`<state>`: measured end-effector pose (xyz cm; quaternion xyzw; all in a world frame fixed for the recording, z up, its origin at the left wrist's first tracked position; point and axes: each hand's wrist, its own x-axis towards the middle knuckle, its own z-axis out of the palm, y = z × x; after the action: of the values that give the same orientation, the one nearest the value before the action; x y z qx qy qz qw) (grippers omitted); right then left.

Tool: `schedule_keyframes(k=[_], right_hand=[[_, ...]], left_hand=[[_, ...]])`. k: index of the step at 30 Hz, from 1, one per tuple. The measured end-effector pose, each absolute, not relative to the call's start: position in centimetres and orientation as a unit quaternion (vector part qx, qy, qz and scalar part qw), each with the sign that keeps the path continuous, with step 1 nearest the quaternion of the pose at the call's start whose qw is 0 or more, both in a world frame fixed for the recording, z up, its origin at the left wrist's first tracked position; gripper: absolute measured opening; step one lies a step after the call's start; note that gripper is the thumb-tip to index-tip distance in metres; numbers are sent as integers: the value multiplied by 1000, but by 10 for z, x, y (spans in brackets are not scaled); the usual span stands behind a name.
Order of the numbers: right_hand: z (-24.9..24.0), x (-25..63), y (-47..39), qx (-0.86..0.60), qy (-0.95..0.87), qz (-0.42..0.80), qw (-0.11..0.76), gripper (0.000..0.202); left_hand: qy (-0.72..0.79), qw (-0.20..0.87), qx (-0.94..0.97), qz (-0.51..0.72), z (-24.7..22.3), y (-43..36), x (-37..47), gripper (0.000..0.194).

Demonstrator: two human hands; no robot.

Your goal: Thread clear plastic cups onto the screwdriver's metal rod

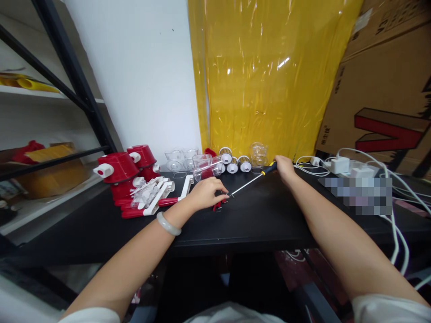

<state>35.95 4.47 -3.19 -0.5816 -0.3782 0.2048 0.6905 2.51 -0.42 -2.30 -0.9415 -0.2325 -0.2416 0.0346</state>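
Head-camera view: a screwdriver (pixel 251 181) is gripped by its yellow-and-black handle in the closed right hand (pixel 284 169), its thin shaft slanted down over the black table (pixel 269 215). Its tip is met by the left hand (pixel 205 194), whose fingers are pinched around a small red part (pixel 217 206) resting on the table. Red and white plastic pieces (pixel 134 184) are piled well to the left of the screwdriver, and small clear jars (pixel 232 161) are lined up just behind it.

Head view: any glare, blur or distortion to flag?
Head view: glare streaks on the yellow plastic sheet; wide-angle bending at the edges, shelf frame leaning; a pixelated patch masks part of the black table; left hand, right hand and screwdriver reasonably sharp, evenly lit.
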Motion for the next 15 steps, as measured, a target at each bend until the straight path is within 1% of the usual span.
schedule_keyframes(k=[7, 9, 11, 14, 15], right_hand=[[-33, 365, 45, -588, -381, 191, 687, 16], [-33, 365, 45, -591, -378, 192, 687, 16], [-32, 366, 44, -592, -370, 195, 689, 16], [-31, 367, 45, -588, -349, 205, 700, 14], [-31, 367, 45, -584, -341, 207, 707, 14]], left_hand=[[-266, 44, -943, -193, -25, 4, 19, 21], [-262, 45, -939, -219, -23, 6, 15, 24], [-266, 64, -911, -308, -16, 8, 10, 29], [-336, 141, -781, -507, -4, 19, -6, 36], [-371, 153, -737, -544, -1, 24, -13, 47]])
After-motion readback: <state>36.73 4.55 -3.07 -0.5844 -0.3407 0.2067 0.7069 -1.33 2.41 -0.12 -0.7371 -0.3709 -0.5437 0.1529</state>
